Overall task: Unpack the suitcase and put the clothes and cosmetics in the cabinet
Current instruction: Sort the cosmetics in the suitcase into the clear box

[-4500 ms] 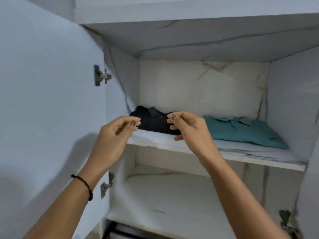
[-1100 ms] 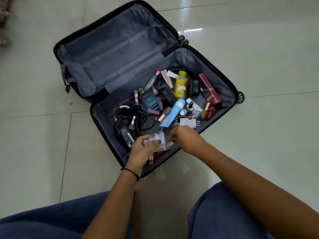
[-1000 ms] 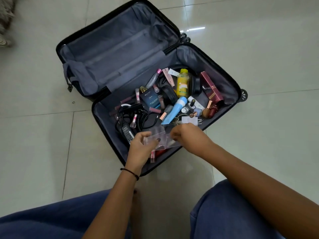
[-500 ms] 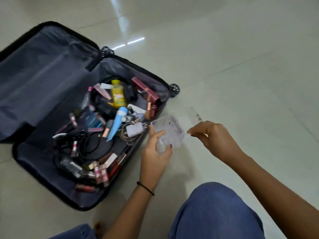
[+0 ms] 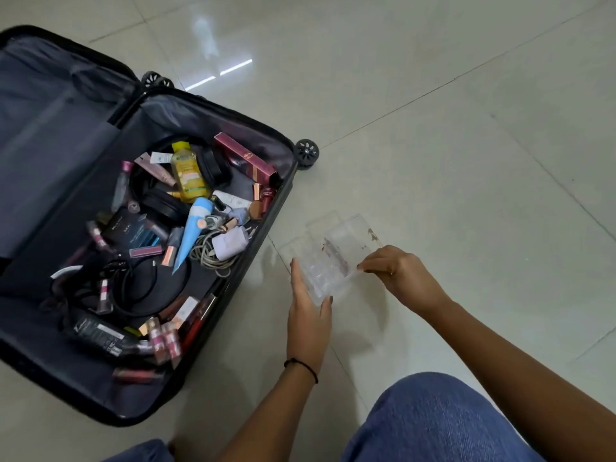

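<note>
Left hand (image 5: 308, 306) gripped and right hand (image 5: 398, 275) pinched the clear organiser (image 5: 330, 261) beside the suitcase (image 5: 281, 198) edge, seemingly steadying it to receive cosmetics (image 5: 195, 228).

Glossy pale floor tiles (image 5: 466, 128), streaked light reflections (image 5: 220, 73)

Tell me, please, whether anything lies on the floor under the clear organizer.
Nothing visible does: the clear organizer, held by the left hand and right hand, is over bare floor beside the suitcase.
</note>
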